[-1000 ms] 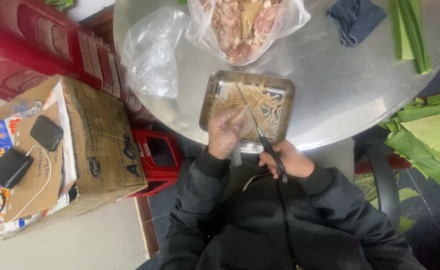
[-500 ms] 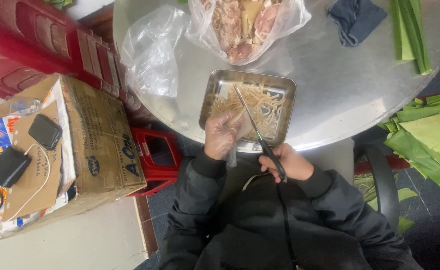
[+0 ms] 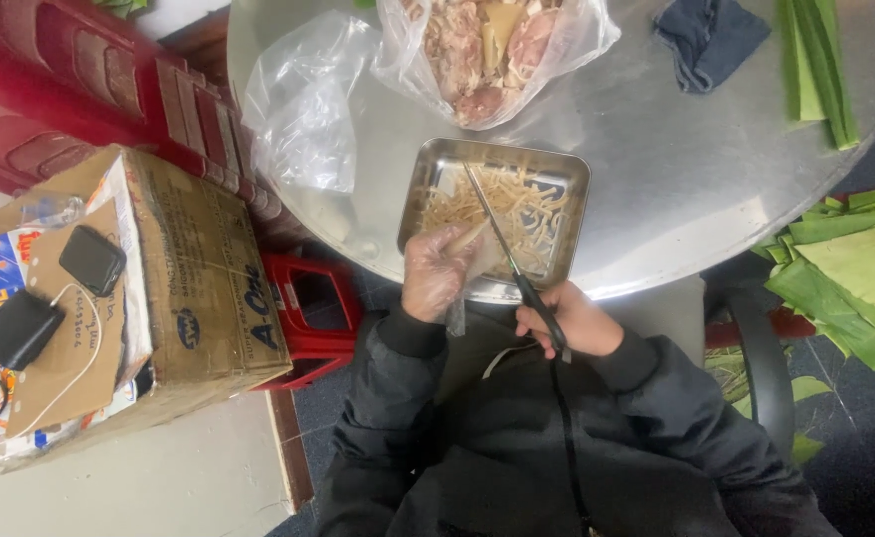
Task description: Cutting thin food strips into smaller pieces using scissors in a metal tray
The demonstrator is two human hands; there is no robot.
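Both forearms reached forward over the table edge. The right hand (image 3: 569, 320) gripped the scissors (image 3: 512, 261), blades over the metal tray (image 3: 569, 167). The gloved left hand (image 3: 436, 270) pinched a pale strip (image 3: 465, 239) beside the blades, above the tray's shreds.

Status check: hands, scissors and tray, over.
Left hand, in a clear glove, pinches a pale strip over the metal tray. Right hand grips scissors, blades over the cut strips. Nothing blocking.
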